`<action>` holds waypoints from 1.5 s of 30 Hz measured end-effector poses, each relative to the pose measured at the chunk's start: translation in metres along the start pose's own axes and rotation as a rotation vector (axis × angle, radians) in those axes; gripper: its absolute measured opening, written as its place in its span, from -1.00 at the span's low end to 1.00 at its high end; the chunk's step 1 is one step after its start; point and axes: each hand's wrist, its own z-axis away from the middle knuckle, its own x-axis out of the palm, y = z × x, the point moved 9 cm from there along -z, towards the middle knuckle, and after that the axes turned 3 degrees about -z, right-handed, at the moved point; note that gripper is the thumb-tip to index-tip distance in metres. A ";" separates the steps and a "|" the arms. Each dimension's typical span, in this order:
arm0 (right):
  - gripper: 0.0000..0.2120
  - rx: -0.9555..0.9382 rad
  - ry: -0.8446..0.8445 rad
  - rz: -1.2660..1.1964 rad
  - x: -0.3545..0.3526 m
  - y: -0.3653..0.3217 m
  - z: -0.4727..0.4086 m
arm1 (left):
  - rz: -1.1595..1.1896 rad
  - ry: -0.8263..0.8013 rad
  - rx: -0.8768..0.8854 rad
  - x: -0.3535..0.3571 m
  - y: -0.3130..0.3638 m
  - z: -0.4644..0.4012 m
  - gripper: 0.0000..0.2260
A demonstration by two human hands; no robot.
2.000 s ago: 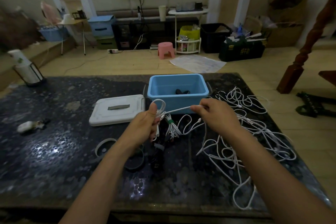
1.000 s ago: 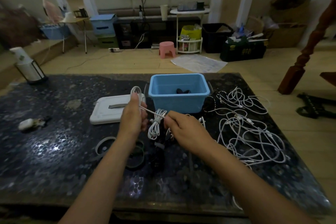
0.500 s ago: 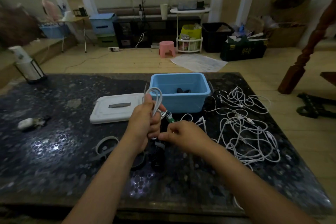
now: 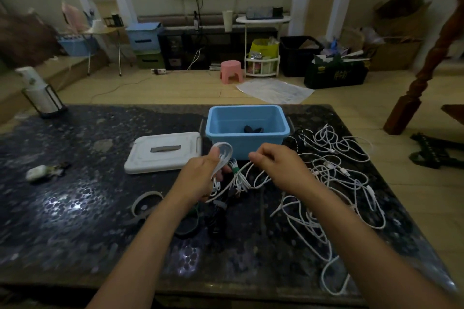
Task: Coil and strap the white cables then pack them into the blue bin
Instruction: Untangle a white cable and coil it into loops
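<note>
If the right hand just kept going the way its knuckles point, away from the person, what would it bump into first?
Most likely the blue bin. The right hand, pinching a white cable, points at the bin's near wall, with no other object visible between them. Depth is hard to judge from this one view.

There is only one view, from the camera on my head, wide-angle, facing forward and down across the dark table [image 4: 75,208]. It sits close above my forearms, which enter from the bottom edge. The table's far edge crosses mid-frame; beyond it the lens takes in the floor and the cluttered far wall.
</note>
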 end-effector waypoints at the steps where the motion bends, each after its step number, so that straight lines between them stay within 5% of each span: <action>1: -0.69 -0.005 0.039 -0.003 0.001 -0.003 0.001 | -0.071 -0.002 0.022 0.003 0.001 0.000 -0.46; 7: -0.72 -0.004 0.131 -0.063 0.002 -0.007 0.003 | 0.024 -0.116 0.008 0.029 0.006 0.008 -0.43; 16: -0.72 0.004 0.148 -0.011 -0.003 -0.004 0.004 | 0.005 -0.061 0.095 0.026 0.007 0.002 -0.46; 23: -0.67 0.010 0.150 0.012 -0.005 -0.002 0.004 | 0.188 -0.167 0.090 0.038 0.011 0.008 -0.64; 33: -0.72 0.062 -0.016 -0.024 -0.015 0.006 0.005 | 0.148 0.037 0.091 0.004 0.002 -0.002 -0.67; 45: -0.81 0.064 0.162 -0.155 -0.007 -0.004 0.012 | 0.214 -0.009 0.118 0.009 0.006 0.001 -0.80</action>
